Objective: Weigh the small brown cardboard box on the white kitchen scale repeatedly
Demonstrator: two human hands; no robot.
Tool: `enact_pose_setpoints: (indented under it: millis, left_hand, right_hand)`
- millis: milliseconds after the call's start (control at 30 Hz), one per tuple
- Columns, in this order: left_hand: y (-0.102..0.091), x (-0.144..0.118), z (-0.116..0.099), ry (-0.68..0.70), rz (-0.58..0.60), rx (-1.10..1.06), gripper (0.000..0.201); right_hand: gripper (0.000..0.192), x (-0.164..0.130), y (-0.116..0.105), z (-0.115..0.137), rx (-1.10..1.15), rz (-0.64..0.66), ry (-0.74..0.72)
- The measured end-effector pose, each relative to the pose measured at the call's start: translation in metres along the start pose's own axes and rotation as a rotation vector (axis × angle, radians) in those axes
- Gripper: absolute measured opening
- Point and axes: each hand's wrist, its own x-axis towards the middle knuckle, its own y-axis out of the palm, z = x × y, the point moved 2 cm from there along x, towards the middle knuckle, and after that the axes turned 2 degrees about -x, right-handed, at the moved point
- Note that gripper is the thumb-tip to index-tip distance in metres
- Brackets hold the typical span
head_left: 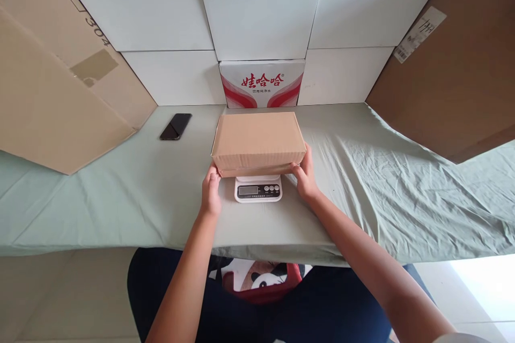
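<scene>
A closed brown cardboard box (259, 136) is held between my two hands, over a white kitchen scale (258, 193). My left hand (211, 190) grips the box's near left corner, thumb on the front side. At the near right corner, my right hand (304, 174) has its thumb on the front face and its fingers along the side. The box hides the scale's platform, so whether it rests on it or hovers just above I cannot tell. The scale's small display and row of buttons face me; no reading can be made out.
A black phone (176, 126) lies left on the green cloth (120, 187). Behind stand white boxes (261, 8) and a carton with red lettering (262, 83). Large cardboard panels flank the table, one on the left (60, 86) and one on the right (454, 80).
</scene>
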Motion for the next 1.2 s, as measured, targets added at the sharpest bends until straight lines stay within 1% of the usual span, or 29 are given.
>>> enact_pose_setpoints:
  millis: [233, 500, 567, 700, 767, 900, 1033, 1200]
  left_hand:
    - [0.001, 0.000, 0.000, -0.012, 0.000, -0.031, 0.069]
    - [0.003, 0.001, -0.001, -0.021, 0.003, -0.034, 0.073]
    - [0.001, 0.002, 0.000, -0.031, -0.028, -0.051, 0.075]
    - [-0.005, 0.005, 0.003, -0.026, -0.154, -0.097, 0.079]
    - [-0.006, 0.006, 0.003, -0.027, -0.169, -0.106, 0.080]
    - [-0.004, 0.006, 0.004, -0.031, -0.130, -0.078, 0.078]
    - [-0.001, 0.005, 0.007, -0.073, -0.062, -0.051, 0.077]
    - [-0.001, 0.005, 0.008, -0.078, -0.057, -0.073, 0.079]
  right_hand:
    - [0.067, 0.001, 0.000, 0.000, 0.008, -0.003, -0.009]
    - [0.067, 0.000, -0.001, -0.005, -0.051, -0.013, 0.001]
    - [0.067, 0.000, -0.002, -0.003, -0.051, -0.021, -0.018]
    - [0.065, 0.002, -0.004, 0.005, -0.029, -0.058, -0.070]
    - [0.063, 0.002, -0.005, 0.007, -0.013, -0.080, -0.071]
    - [0.060, 0.002, -0.005, 0.003, 0.003, -0.069, -0.064]
    - [0.057, 0.001, -0.003, -0.004, -0.010, -0.037, -0.057]
    - [0.057, 0.000, -0.002, -0.003, -0.032, -0.036, -0.053]
